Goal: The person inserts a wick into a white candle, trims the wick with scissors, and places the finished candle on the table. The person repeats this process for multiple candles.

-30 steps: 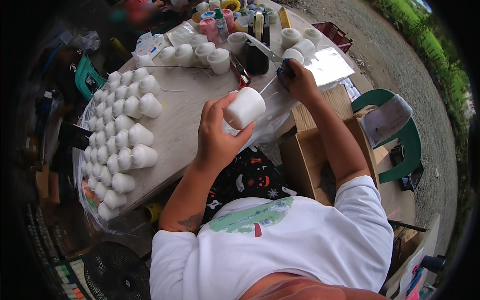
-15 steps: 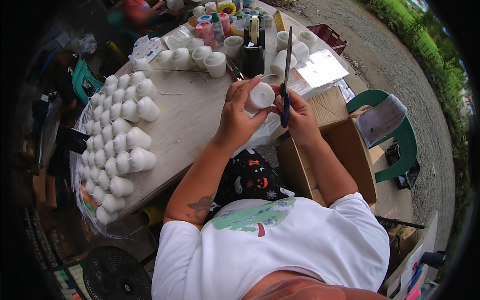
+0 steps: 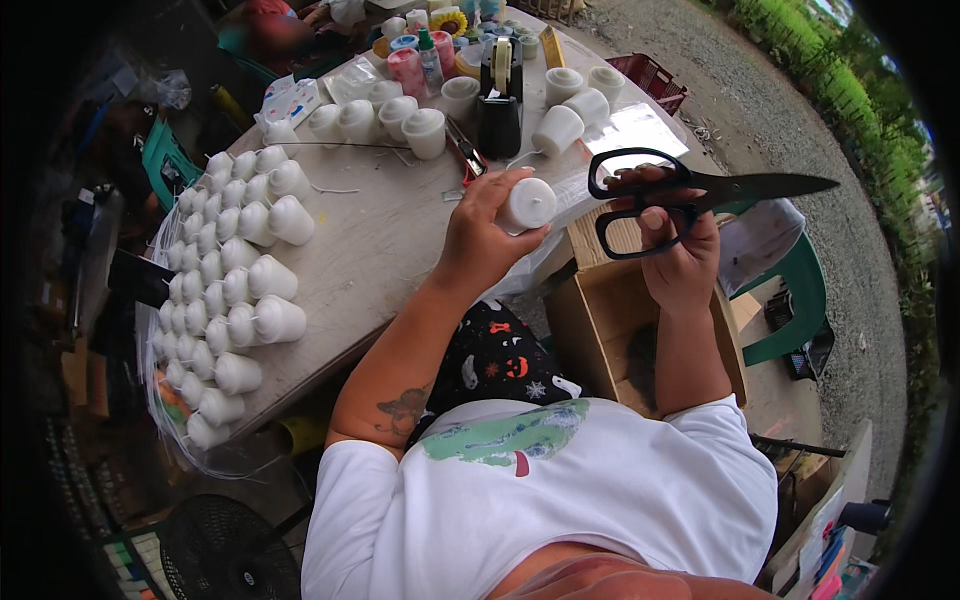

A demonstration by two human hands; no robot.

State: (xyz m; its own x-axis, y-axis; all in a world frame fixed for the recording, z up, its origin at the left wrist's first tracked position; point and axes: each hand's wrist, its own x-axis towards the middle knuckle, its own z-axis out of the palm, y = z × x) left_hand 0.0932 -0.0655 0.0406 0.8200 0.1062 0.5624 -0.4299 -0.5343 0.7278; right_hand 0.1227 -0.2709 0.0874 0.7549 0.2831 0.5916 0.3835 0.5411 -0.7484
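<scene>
My left hand (image 3: pixel 475 228) is closed around a white candle (image 3: pixel 532 204), whose round flat end with a short wick stub at its centre faces me. To the right, my right hand (image 3: pixel 682 255) has its fingers through the dark handle loops of large scissors (image 3: pixel 765 188). The blades lie together and point right, apart from the candle. Beyond my left hand, a red-handled cutting tool (image 3: pixel 466 155) lies beside a black tape dispenser (image 3: pixel 500 115). Several like white candles (image 3: pixel 275 318) with long wicks lie in rows at the table's left side.
More white candles (image 3: pixel 425 132) stand farther back on the table (image 3: pixel 365 230). Coloured jars (image 3: pixel 406 70) and a spray bottle (image 3: pixel 430 60) are behind them. Right of my lap are an open cardboard box (image 3: pixel 600 320) and a green chair (image 3: pixel 800 290). Another person (image 3: pixel 285 30) is at the far left.
My right hand has moved right, away from the candle, and the scissors have swung from upright to pointing right. My left hand, still gripping the candle, has shifted slightly.
</scene>
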